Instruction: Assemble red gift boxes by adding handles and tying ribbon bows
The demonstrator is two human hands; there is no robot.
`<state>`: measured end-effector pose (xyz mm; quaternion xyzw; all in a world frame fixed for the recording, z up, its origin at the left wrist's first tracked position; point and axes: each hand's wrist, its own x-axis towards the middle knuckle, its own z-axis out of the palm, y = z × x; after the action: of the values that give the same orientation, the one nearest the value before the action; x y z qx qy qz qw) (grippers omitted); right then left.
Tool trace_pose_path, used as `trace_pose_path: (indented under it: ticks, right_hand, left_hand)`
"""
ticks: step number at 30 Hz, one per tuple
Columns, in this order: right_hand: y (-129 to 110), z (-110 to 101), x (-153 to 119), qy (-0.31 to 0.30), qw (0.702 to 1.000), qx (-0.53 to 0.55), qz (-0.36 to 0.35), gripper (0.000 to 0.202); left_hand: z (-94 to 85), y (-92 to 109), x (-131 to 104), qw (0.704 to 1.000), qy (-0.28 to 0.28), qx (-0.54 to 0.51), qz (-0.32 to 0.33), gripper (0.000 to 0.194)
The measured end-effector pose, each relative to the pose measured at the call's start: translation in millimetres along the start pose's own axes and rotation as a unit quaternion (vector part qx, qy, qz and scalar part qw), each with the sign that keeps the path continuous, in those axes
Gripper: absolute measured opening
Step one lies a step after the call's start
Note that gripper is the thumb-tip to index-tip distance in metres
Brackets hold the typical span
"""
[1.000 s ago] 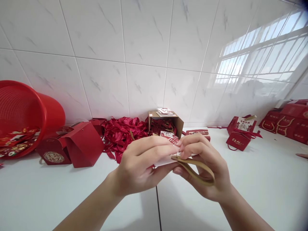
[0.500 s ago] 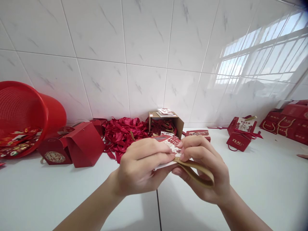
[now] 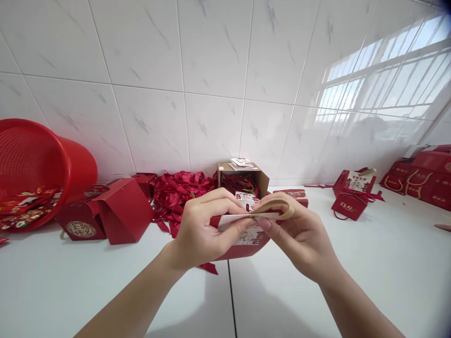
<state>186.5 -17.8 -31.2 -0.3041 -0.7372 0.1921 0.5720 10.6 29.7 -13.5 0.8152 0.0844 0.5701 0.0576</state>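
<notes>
Between my hands, above the middle of the table, is a small red gift box (image 3: 243,252) with a printed pale panel. My left hand (image 3: 207,230) is closed on the box's top edge, its thumb on the near side and a white card (image 3: 229,219) under the fingers. My right hand (image 3: 296,234) pinches the other end of that edge. A looped gold ribbon (image 3: 282,204) runs from the pinch over the right fingers. Below the box, a dark red ribbon end (image 3: 210,268) hangs out. Both hands partly cover the box and card.
Behind the hands lie a heap of red ribbons (image 3: 181,195) and a cardboard box (image 3: 262,180) topped with cards. A red basket (image 3: 79,159) and red boxes (image 3: 125,211) stand left. On the right are a ribboned gift box (image 3: 348,205) and stacked red boxes (image 3: 431,173).
The box has tipped so its printed front now shows below my hands. The gold loop has swung upward, from below the right fingers to above them. A red ribbon end has come into view.
</notes>
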Motion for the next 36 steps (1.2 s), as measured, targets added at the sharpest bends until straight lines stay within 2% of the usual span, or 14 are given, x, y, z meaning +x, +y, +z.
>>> trace_pose_path:
  ticks: [3,8,11,15,19,25,29,32,36]
  right_hand:
    - [-0.3,-1.8,1.0,-0.001,1.000,-0.014,-0.010,0.012]
    - [-1.0,-1.4,1.5,0.007,0.996,-0.079,-0.040,0.011]
    - [-3.0,-0.3,2.5,-0.003,0.994,-0.103,-0.046,0.013]
    - [-3.0,1.6,3.0,0.020,0.993,-0.113,-0.032,0.012]
    - [1.2,2.6,2.3,0.048,0.994,-0.095,-0.026,0.009]
    - [3.3,2.5,1.9,0.063,0.993,-0.091,-0.030,0.011]
    - [3.2,3.6,2.5,0.054,0.991,-0.117,-0.039,0.011]
    - [6.5,0.6,3.3,0.048,0.994,-0.100,-0.022,0.006]
    - [12.3,-11.8,6.5,-0.003,0.987,-0.158,0.030,0.030]
  left_hand:
    - [0.3,0.9,0.1,0.999,-0.016,-0.024,-0.025,0.008]
    - [1.6,-0.6,1.0,0.992,-0.078,-0.063,-0.077,0.007]
    - [2.6,-1.8,0.2,0.989,-0.090,-0.082,-0.086,0.010]
    - [4.3,-1.6,-1.9,0.981,-0.104,-0.094,-0.131,0.010]
    - [6.9,-2.0,-3.2,0.974,-0.082,-0.101,-0.184,0.013]
    - [8.1,-3.5,-3.1,0.960,-0.096,-0.095,-0.244,0.014]
    - [7.8,-4.5,-3.6,0.963,-0.097,-0.094,-0.233,0.015]
    - [8.0,-7.1,-5.0,0.970,-0.073,-0.097,-0.212,0.014]
    - [7.4,-10.2,-4.9,0.975,-0.011,-0.106,-0.195,0.010]
